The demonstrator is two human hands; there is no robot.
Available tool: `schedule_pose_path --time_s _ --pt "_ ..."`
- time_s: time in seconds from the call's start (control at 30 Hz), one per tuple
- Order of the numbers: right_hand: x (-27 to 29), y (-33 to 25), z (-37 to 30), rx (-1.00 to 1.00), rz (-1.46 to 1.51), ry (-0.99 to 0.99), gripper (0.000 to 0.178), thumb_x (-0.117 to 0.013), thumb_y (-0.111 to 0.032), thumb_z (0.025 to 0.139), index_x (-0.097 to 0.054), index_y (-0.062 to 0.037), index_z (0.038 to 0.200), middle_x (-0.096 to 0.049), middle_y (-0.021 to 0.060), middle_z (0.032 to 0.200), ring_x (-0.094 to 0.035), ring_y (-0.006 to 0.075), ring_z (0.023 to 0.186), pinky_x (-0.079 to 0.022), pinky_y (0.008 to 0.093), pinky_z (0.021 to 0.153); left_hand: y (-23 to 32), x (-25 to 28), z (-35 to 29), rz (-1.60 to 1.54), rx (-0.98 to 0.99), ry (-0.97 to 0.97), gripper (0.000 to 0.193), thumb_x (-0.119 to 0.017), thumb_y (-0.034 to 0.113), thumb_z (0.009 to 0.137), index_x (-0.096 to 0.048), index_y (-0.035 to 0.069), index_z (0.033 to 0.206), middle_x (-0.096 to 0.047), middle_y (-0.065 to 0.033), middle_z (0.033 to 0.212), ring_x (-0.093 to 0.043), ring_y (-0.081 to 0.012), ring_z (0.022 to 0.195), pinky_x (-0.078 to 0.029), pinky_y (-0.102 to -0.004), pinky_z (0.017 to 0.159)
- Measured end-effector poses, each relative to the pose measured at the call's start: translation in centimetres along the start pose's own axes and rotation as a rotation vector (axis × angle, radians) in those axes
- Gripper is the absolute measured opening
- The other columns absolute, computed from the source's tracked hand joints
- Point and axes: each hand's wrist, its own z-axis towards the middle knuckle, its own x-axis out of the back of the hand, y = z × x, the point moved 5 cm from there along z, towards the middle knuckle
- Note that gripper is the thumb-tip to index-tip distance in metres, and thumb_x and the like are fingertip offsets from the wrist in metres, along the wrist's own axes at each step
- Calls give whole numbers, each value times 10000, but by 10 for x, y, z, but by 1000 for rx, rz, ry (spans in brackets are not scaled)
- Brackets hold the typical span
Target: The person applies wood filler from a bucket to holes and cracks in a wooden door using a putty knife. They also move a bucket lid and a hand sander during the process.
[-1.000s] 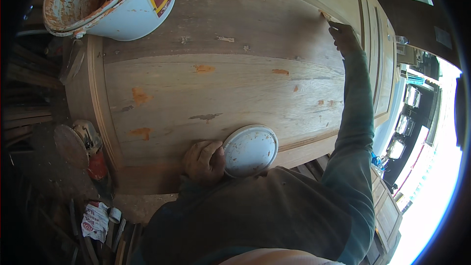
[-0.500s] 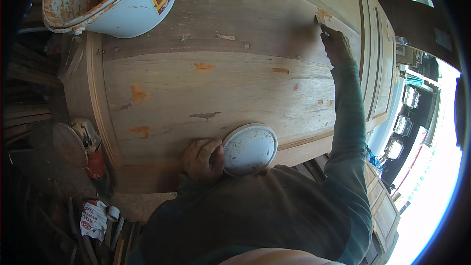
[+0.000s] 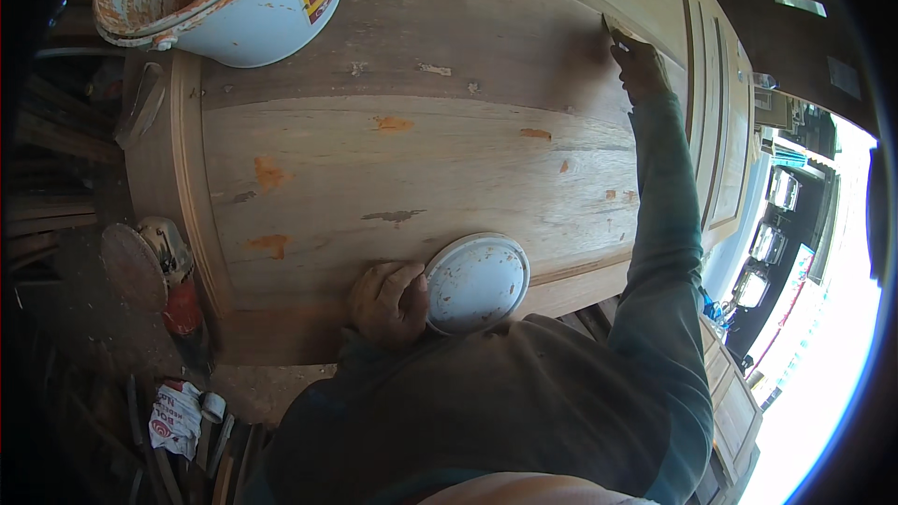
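A large wooden panel (image 3: 449, 164), like a door, lies flat before me, with several orange filler patches (image 3: 269, 174) on it. At its far right, my right hand (image 3: 644, 72) is closed around a putty knife (image 3: 608, 22), whose blade is against the wood. Its handle is mostly covered by my fingers. Down at the near edge, my left hand (image 3: 389, 305) is curled against the left rim of a round white lid (image 3: 478, 283) and appears to grip it. Orange specks dot the lid.
A white bucket (image 3: 257, 37) smeared with orange filler stands on the panel's far left corner. Left of the panel is a red power tool (image 3: 181, 307) with a round disc. Wood strips and a white printed bag (image 3: 176, 418) lie below left; more panelled doors (image 3: 734, 402) are at right.
My right hand has shifted slightly farther away with the putty knife, and the orange smear by the blade no longer shows. My left hand and the lid stay in place.
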Motion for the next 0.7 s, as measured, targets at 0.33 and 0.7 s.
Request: schedule_pose_path --time_s 0.33,0.7 --pt "4 15 -10 -98 93 -67 479 -646 -262 994 -642 -111 1449 -518 -4 633 -522 105 536 -455 320 485 3 0 4 9 -3 44 181 -733 18 856 -715 44 1034 -712 -149 893 -699 -319 752 -556 -406 655" --pt "36 31 5 -93 0 -231 467 -631 -223 1011 -627 -85 1457 -522 -15 702 -509 98 550 -446 296 492 3 0 4 50 9 40 200 -760 28 850 -711 52 1042 -724 -117 916 -708 -289 763 -568 -398 657"
